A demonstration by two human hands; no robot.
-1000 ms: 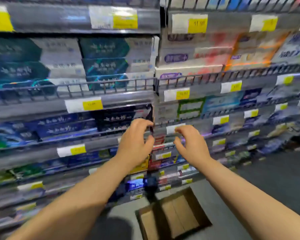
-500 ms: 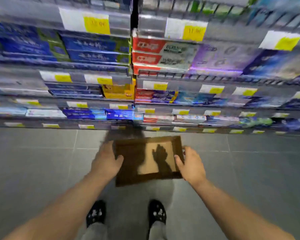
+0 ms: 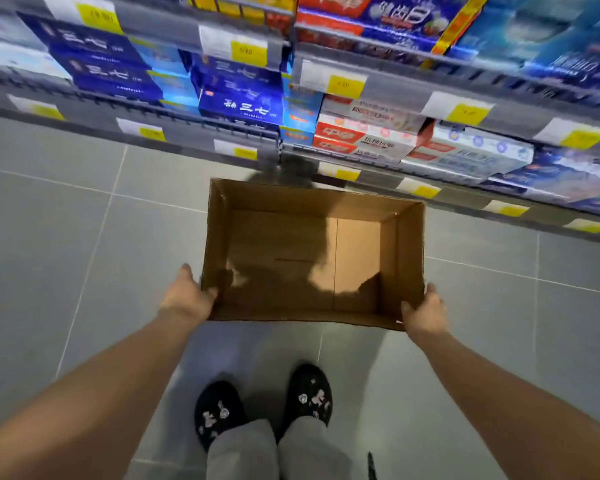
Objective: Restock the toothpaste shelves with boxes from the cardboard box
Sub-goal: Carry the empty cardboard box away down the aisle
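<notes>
Nearest the camera, below both grips, two black slippers (image 3: pixel 309 396) with pale ornaments are standing on the grey tiled floor (image 3: pixel 84 237), with grey trouser legs (image 3: pixel 243 452) showing above them. Both bare forearms are reaching forward from the bottom corners.

The left hand (image 3: pixel 187 299) is gripping the near-left corner of the cardboard box (image 3: pixel 407 258). Its thumb is hooking over the rim to the inside, and its fingers are running along the outside of the left wall. The right hand (image 3: pixel 425 311) is clasping the near-right corner. Its thumb is lying at the rim and its fingers are pressing on the outside of the right wall. The open-topped box is sitting between the two grips and stretching away from them. Its bare brown bottom is showing, crossed by shadow. Whether it is resting on the floor or being held just above it cannot be told.

Beyond the box's far wall, the shelves (image 3: pixel 413 74) are running across the top of the view and carrying yellow price tags (image 3: pixel 345 85). Blue toothpaste boxes (image 3: pixel 239 105) are lying stacked ahead of the left grip. Red-and-white toothpaste boxes (image 3: pixel 364 133) are lying ahead of the right grip. All of them are blurred.
</notes>
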